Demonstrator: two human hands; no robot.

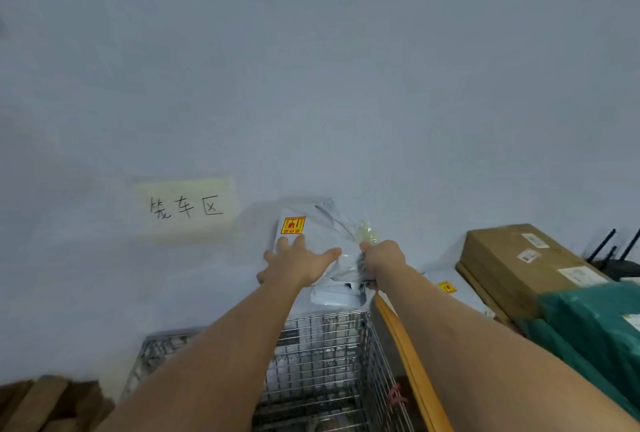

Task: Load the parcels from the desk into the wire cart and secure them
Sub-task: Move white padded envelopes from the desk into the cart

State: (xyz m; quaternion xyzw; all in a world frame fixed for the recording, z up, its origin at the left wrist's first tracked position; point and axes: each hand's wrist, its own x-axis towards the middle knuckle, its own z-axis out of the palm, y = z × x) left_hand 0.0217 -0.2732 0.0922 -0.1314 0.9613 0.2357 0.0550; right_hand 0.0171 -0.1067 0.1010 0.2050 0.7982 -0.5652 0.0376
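Parcels: one pale grey mailer bag [318, 234] with a yellow-red sticker is being held at the frame's centre, just above the wire cart [322, 362] at lower centre. The left hand [294, 265] is pressing flat on it with fingers spread, while the right hand [381, 258] is gripping its crumpled right edge. A cardboard box [519, 265] and a green parcel [588, 320] are sitting at right, on the desk [408, 345].
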